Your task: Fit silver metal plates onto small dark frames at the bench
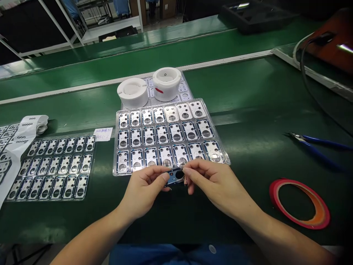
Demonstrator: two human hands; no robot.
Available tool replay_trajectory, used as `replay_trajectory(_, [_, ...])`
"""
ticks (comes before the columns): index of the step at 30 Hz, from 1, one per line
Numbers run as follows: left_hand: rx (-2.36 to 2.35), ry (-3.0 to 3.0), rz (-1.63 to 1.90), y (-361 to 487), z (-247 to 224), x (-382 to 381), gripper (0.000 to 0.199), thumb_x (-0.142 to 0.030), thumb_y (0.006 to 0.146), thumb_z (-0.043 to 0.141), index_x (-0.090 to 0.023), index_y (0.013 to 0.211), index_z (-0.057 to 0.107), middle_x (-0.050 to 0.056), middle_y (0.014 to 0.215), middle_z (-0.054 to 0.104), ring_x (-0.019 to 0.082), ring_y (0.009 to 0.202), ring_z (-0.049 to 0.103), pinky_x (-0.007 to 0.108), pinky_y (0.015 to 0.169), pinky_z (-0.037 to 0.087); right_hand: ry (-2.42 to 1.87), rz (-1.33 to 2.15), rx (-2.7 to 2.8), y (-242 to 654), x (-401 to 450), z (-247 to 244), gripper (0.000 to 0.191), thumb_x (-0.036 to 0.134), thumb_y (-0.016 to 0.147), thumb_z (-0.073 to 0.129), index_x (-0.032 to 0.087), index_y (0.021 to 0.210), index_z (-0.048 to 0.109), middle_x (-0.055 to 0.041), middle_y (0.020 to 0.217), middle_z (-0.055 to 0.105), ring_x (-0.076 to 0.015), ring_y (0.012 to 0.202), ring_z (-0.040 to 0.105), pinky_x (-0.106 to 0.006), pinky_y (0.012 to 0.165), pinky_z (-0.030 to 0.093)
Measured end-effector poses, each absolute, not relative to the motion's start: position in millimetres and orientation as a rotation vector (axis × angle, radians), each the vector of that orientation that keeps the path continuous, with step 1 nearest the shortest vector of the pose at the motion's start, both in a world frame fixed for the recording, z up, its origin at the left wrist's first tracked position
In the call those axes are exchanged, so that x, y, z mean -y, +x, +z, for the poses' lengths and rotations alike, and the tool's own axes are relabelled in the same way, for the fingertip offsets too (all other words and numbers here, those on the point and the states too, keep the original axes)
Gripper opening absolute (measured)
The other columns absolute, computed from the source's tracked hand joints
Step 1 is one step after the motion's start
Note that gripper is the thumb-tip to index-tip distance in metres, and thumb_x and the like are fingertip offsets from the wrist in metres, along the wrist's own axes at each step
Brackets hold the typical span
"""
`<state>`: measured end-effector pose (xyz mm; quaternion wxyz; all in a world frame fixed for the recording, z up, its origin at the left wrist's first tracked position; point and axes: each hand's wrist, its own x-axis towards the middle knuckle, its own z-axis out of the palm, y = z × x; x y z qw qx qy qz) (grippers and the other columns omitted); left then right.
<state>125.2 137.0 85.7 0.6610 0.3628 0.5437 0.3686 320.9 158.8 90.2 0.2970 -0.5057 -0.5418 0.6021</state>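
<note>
A small blue rectangular plate with a dark round hole is held just in front of the middle tray. My left hand pinches its left end between thumb and fingers. At the plate's right end, my right hand is closed with thumb and forefinger at the edge beside the hole; anything small between those fingertips cannot be made out. Just beyond both hands lies a clear plastic tray with rows of silver and blue plates, each with a round opening.
Two white tape-like rolls stand on another tray behind. To the left are a second tray of plates, a handwritten label and a curling white strip. Blue-handled cutters and a red tape roll lie right.
</note>
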Motion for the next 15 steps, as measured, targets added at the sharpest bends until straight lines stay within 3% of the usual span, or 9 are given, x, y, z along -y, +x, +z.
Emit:
replay_trajectory(12, [-1.327, 0.953, 0.821, 125.7, 86.8, -135.2, 0.02, -0.034, 0.084, 0.07, -0.015, 0.078, 0.069, 0.001, 0.071, 0.066, 0.013, 0.066, 0.062, 0.024, 0.058, 0.059, -1.31, 1.603, 1.598, 321.9, -152.2, 92.6, 0.022, 0.03, 0.096, 0.053, 0.02, 0.082, 0.067, 0.001, 0.07, 0.067, -0.0139, 0.062, 0.065, -0.027, 0.066, 0.05])
replay_trajectory(15, [-1.419, 1.062, 0.848, 125.4, 84.7, -130.6, 0.02, -0.035, 0.086, 0.069, -0.016, 0.079, 0.07, 0.002, 0.07, 0.068, 0.014, 0.063, 0.063, 0.025, 0.059, 0.058, -1.312, 1.585, 1.602, 321.7, -150.8, 92.0, 0.02, 0.031, 0.096, 0.055, 0.021, 0.091, 0.071, -0.0003, 0.068, 0.069, -0.017, 0.067, 0.068, -0.03, 0.069, 0.053])
